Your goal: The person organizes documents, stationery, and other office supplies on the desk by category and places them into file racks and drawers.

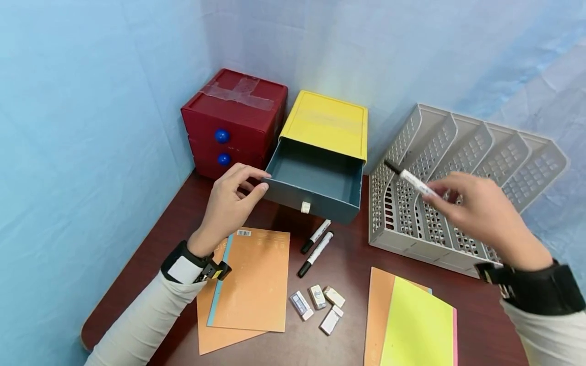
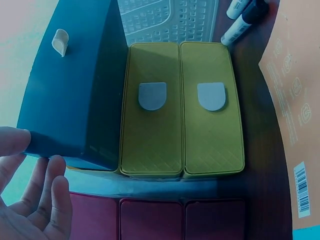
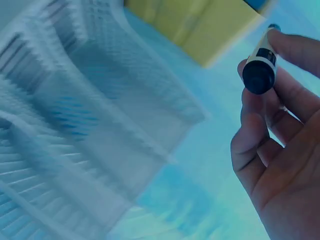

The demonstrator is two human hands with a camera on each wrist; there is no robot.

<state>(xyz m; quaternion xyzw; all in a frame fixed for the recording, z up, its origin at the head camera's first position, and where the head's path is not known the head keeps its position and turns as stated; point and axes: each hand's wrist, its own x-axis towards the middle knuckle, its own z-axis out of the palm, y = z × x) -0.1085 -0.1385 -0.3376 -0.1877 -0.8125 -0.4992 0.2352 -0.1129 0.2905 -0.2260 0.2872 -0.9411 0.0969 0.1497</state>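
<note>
At its left front corner, the dark blue-grey drawer (image 1: 334, 202) is pinched between the thumb and fingers of my left hand (image 1: 231, 203). The drawer is pulled out of the yellow drawer box (image 1: 326, 119); a small white pull tab (image 1: 305, 207) sits on its front. In the left wrist view, two more yellow drawer fronts (image 2: 152, 135) are beside it. My right hand (image 1: 480, 213) holds a white marker (image 1: 415, 183) in the air, its black capped end pointing up and left, in front of the grey file rack (image 1: 403, 239). In the right wrist view, thumb and fingers pinch the marker (image 3: 267, 47).
Two more markers (image 1: 318, 251) lie below the drawer, with several erasers (image 1: 317, 296) nearer me. Orange notebooks (image 1: 254, 284) lie at left; a yellow notebook (image 1: 418, 325) overlaps an orange one at right. A red drawer box (image 1: 238, 109) with blue knobs stands back left.
</note>
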